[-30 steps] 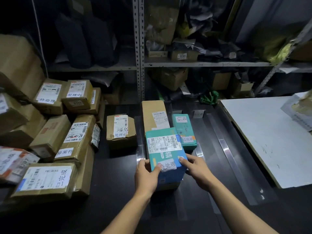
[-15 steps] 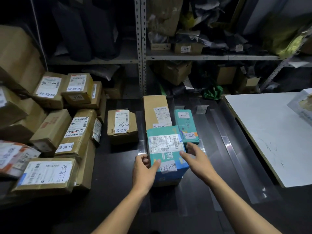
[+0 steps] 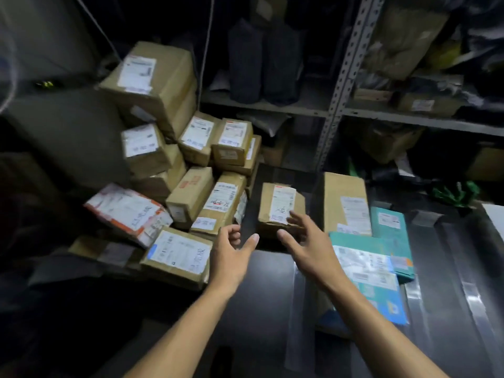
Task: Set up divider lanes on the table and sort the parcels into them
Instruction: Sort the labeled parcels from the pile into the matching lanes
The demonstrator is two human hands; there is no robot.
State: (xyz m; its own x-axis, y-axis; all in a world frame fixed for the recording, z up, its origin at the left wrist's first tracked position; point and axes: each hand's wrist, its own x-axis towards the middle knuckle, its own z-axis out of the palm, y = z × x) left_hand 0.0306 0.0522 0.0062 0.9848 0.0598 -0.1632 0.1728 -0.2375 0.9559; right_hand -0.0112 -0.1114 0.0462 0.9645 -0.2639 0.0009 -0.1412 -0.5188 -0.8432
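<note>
Dark desk (image 3: 261,290), far-left area: with both hands empty, left hand (image 3: 231,255) loosely curled and right hand (image 3: 308,244) spread, grasp the small brown cardboard parcel (image 3: 278,205) by opposite sides, beside the heap.

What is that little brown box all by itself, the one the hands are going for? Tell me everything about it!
The small brown box looks like crumpled cardboard. It lies flat on the dark table, apart from the pile on its left. A white label with printing and handwritten marks covers its top. The right hand spreads its fingers over the box's near right corner; the left hand is near it, empty. Blur hides whether anything touches it.
</note>
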